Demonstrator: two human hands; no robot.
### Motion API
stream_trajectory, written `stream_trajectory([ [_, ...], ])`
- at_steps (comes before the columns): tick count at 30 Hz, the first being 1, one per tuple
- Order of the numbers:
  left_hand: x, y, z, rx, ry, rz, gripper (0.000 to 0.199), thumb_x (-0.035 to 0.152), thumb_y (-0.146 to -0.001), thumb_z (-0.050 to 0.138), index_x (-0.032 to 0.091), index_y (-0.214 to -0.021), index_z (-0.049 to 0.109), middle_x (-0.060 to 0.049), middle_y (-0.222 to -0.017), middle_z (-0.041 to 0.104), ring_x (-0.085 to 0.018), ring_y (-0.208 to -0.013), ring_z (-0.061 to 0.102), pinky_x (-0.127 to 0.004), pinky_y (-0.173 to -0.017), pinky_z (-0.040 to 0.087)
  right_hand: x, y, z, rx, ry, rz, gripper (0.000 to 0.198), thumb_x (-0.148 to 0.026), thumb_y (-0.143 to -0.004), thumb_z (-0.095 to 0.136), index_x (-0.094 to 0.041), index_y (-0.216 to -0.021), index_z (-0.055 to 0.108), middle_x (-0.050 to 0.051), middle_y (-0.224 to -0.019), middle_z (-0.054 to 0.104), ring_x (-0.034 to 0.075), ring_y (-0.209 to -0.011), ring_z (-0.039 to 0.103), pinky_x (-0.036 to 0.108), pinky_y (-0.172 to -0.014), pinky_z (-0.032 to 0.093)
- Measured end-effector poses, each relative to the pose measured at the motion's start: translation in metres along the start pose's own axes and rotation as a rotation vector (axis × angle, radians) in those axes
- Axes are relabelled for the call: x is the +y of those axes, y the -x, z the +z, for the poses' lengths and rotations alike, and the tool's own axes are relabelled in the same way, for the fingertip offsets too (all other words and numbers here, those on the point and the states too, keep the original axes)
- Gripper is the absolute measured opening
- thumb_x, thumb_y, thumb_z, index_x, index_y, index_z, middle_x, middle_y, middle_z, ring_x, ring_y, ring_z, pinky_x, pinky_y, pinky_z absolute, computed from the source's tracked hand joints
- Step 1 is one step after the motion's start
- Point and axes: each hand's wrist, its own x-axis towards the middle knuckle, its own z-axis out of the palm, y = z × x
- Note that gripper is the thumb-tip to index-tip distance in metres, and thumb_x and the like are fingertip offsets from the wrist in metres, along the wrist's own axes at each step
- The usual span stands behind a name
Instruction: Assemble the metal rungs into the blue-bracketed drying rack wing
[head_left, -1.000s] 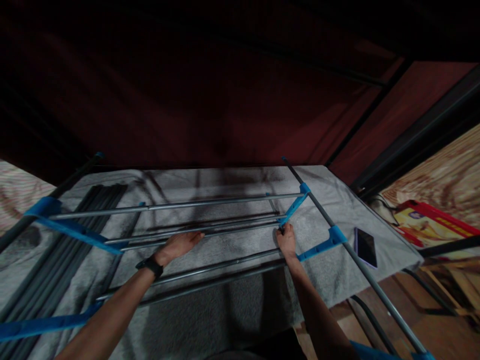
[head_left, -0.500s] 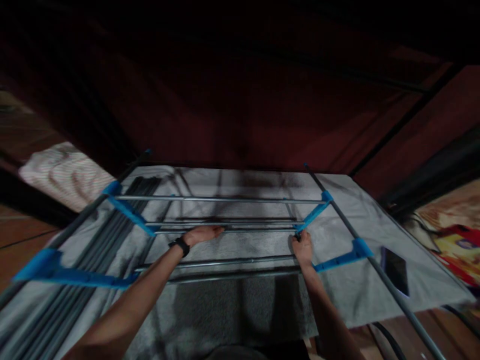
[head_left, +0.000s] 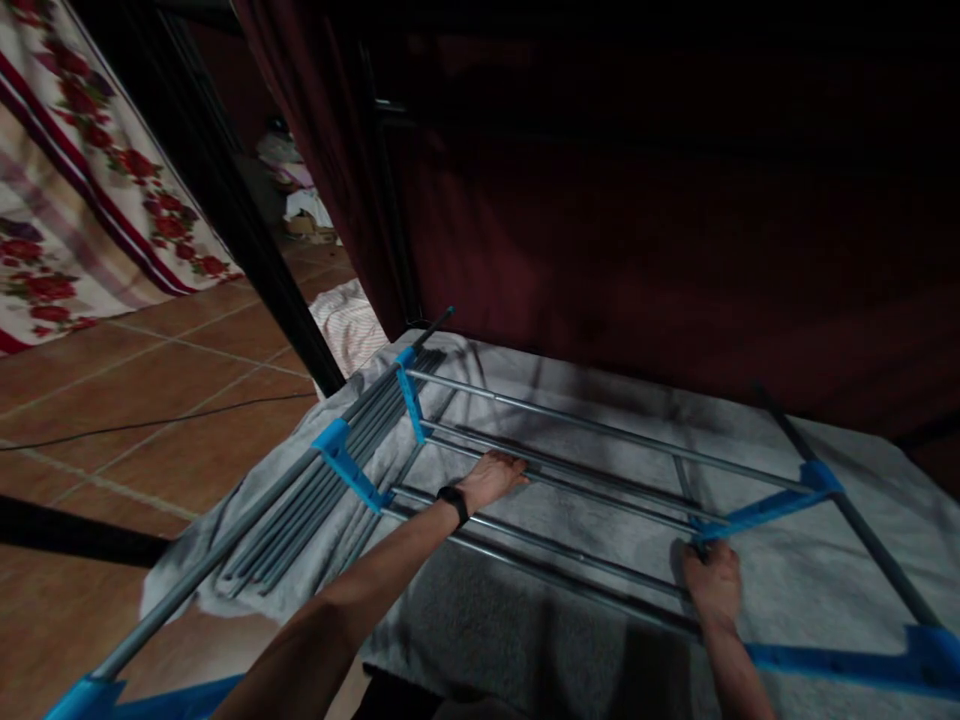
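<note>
Rack [head_left: 600, 427] has grey rods [head_left: 582, 556], blue brackets [head_left: 772, 512]; left hand [head_left: 491, 480] curls round a rod, right hand [head_left: 712, 582] grips a bracket tip [head_left: 699, 527].

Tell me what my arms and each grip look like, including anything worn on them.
The left forearm is bare, with a dark band, perhaps a watch, around the wrist. The right forearm is bare too, with no band. No sleeves show in view, and neither the left grip nor right grip wears a glove.

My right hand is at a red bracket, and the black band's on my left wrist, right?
Not quite: the head view shows your right hand at a blue bracket, not a red one. The black band is indeed on your left wrist.
</note>
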Motion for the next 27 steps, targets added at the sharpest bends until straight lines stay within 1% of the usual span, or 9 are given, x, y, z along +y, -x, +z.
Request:
stream_trajectory([
  [5, -0.001, -0.002, 0.001, -0.021, -0.014, 0.003, 0.035, 0.045, -0.106, 0.047, 0.019, -0.111, 0.07, -0.013, -0.086, 0.074, -0.027, -0.087, 0.07, -0.037, -0.079, 0.049, 0.007, -0.002, 0.003, -0.037, -0.011, 0.053, 0.026, -0.05, -0.067, 0.055, -0.029, -0.083, 0.053, 0.01, -0.081, 0.06, 0.036, -0.094, 0.062, 0.054, -0.084, 0.053],
  [11, -0.005, -0.002, 0.001, -0.02, -0.01, 0.027, 0.038, 0.047, -0.107, 0.044, 0.021, -0.112, 0.07, -0.011, -0.087, 0.076, -0.026, -0.083, 0.07, -0.037, -0.076, 0.049, 0.009, -0.002, 0.004, -0.029, -0.015, 0.088, 0.025, -0.047, -0.063, 0.056, -0.03, -0.081, 0.053, 0.009, -0.08, 0.06, 0.037, -0.092, 0.064, 0.055, -0.084, 0.054],
  [15, -0.005, -0.003, -0.002, -0.018, 0.001, 0.038, 0.035, 0.045, -0.106, 0.046, 0.021, -0.111, 0.071, -0.012, -0.09, 0.077, -0.026, -0.084, 0.071, -0.036, -0.075, 0.049, 0.011, -0.002, 0.005, -0.03, -0.009, 0.084, 0.024, -0.047, -0.062, 0.054, -0.031, -0.081, 0.052, 0.008, -0.079, 0.059, 0.037, -0.091, 0.063, 0.057, -0.085, 0.054],
  [20, -0.003, -0.004, -0.008, -0.04, 0.028, 0.031, 0.034, 0.045, -0.105, 0.048, 0.02, -0.107, 0.072, -0.012, -0.088, 0.076, -0.026, -0.084, 0.072, -0.035, -0.075, 0.05, 0.019, -0.005, 0.008, -0.029, -0.014, 0.05, 0.022, -0.043, -0.062, 0.055, -0.03, -0.08, 0.049, 0.007, -0.077, 0.056, 0.036, -0.091, 0.061, 0.055, -0.088, 0.053],
  [22, -0.002, -0.005, -0.01, -0.048, 0.032, 0.036, 0.035, 0.045, -0.105, 0.047, 0.021, -0.107, 0.072, -0.012, -0.087, 0.076, -0.027, -0.085, 0.073, -0.035, -0.076, 0.051, 0.016, -0.004, 0.009, -0.016, -0.025, 0.043, 0.02, -0.041, -0.063, 0.054, -0.03, -0.079, 0.049, 0.006, -0.076, 0.055, 0.035, -0.09, 0.06, 0.054, -0.088, 0.053],
  [25, -0.003, -0.006, -0.01, -0.053, 0.032, 0.035, 0.037, 0.046, -0.104, 0.046, 0.022, -0.106, 0.074, -0.011, -0.089, 0.077, -0.026, -0.088, 0.073, -0.034, -0.079, 0.053, 0.002, 0.001, 0.006, 0.003, -0.046, 0.053, 0.018, -0.037, -0.064, 0.052, -0.029, -0.08, 0.049, 0.005, -0.075, 0.053, 0.032, -0.087, 0.06, 0.051, -0.087, 0.053],
  [27, -0.005, -0.008, -0.008, -0.062, 0.042, 0.035, 0.04, 0.047, -0.105, 0.043, 0.022, -0.109, 0.074, -0.011, -0.094, 0.078, -0.026, -0.092, 0.074, -0.034, -0.082, 0.053, -0.009, 0.004, 0.006, 0.027, -0.05, 0.074, 0.019, -0.033, -0.065, 0.05, -0.027, -0.084, 0.051, 0.005, -0.078, 0.055, 0.031, -0.09, 0.06, 0.049, -0.089, 0.053],
])
